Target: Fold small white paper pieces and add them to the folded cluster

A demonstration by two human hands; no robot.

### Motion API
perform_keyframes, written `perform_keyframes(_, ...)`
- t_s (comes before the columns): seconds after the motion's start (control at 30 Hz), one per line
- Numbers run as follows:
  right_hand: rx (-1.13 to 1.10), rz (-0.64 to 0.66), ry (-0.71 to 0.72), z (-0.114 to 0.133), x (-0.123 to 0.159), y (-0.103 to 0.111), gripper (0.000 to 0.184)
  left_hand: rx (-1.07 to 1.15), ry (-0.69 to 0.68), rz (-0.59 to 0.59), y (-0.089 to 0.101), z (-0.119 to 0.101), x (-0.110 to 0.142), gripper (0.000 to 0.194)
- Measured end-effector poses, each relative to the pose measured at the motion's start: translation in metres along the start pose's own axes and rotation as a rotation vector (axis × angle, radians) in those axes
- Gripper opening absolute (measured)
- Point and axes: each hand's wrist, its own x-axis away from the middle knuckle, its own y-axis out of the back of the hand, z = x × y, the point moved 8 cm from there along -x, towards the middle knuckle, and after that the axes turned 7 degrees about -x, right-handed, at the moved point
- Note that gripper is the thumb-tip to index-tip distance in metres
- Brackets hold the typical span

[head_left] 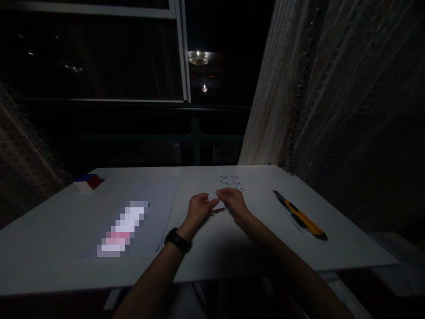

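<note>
Between my two hands is a small folded piece of white paper [218, 205], held just above the table near its middle. My left hand [200, 208], with a black watch on the wrist, pinches the paper's left side. Fingers of my right hand [233, 202] are closed on its upper right edge. Parts of the paper are hidden behind the fingers. Just beyond my hands lie several small pale pieces with dark marks [229, 180], set out in rows; what they are is too small to tell.
A yellow and black box cutter [303, 218] lies at the right with its blade pointing away. White paper sheets [166, 208] lie at the left, partly under a blurred patch. A red, blue and white cube [86, 182] stands at the far left. Curtains [265, 88] hang beyond the white table [212, 266].
</note>
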Motion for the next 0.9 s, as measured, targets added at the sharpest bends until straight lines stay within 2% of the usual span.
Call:
perform_keyframes(0.37,0.177,-0.013,0.103,0.002,-0.004,0.005,0.030,-0.151,-0.058,-0.068,0.008,0.001,-0.005,0.038)
perform_keyframes(0.47,0.184,-0.035,0.082,0.002,-0.004,0.007,0.029,-0.153,-0.035,-0.069,0.007,-0.001,-0.002,0.036)
perform_keyframes(0.6,0.154,-0.009,0.068,0.005,-0.001,0.005,0.026,-0.069,0.018,-0.049,0.005,-0.003,0.002,0.037)
perform_keyframes(0.67,0.183,0.049,0.157,0.013,0.002,-0.001,0.023,0.001,0.041,-0.076,0.009,-0.003,0.003,0.036)
perform_keyframes(0.77,0.271,0.163,0.299,0.024,0.012,-0.014,0.036,0.151,0.054,-0.146,0.019,-0.003,0.002,0.037)
perform_keyframes(0.9,0.431,0.199,0.325,0.024,0.017,-0.022,0.034,0.224,0.021,-0.156,0.025,-0.007,0.002,0.056)
